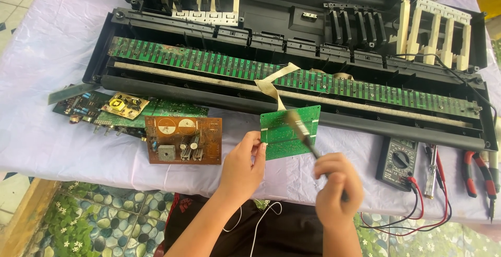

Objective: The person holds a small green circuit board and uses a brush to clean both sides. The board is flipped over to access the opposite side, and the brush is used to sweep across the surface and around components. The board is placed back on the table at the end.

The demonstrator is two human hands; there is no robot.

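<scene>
Now a small green board (pixel 290 132) is held at its left edge by the left hand (pixel 243 164), mid-frame. A brush (pixel 302 132) is gripped by the right hand (pixel 336 188), slanting up-left onto it.

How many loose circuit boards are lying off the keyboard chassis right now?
3, perhaps more hidden beneath: a small green circuit board in the left hand, a brown board with capacitors on the cloth, and a green board stack left of it.

2 hands (pixel 242 165) – 1 brush (pixel 301 130)
</scene>
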